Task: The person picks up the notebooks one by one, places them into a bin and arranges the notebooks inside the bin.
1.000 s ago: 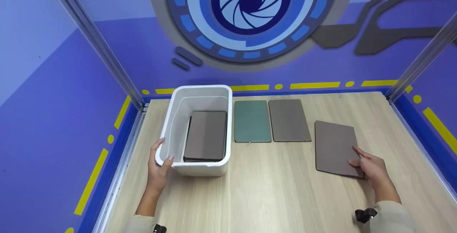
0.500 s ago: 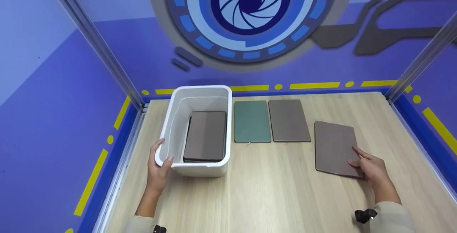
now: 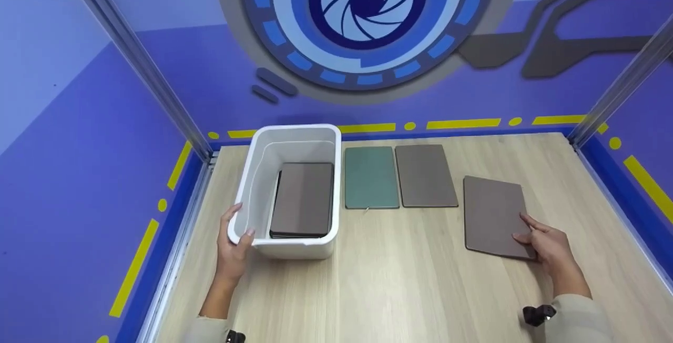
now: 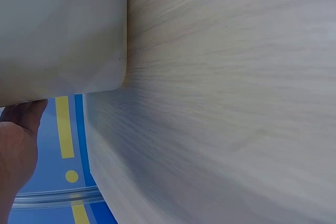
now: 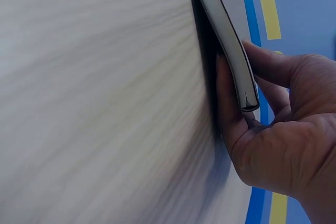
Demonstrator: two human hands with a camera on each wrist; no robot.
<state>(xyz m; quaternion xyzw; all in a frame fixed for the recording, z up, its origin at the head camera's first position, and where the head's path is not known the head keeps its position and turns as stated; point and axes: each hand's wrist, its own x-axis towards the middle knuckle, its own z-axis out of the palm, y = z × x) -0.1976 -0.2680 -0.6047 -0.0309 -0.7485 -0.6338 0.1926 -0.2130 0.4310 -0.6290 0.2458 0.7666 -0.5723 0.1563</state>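
The right grip (image 3: 550, 248) pinches the rightmost brown notebook (image 3: 493, 217) — likely light, bendy, best held at its right edge; the left grip (image 3: 233, 251) clasps the white bin (image 3: 294, 242).

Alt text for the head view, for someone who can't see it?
A person's right hand grips a brown rectangular notebook by its near right corner; the left hand holds the near left corner of a white rectangular bin holding a brown-topped stack. Between them, a green rectangular notebook and another brown notebook lie on a pale wooden table.
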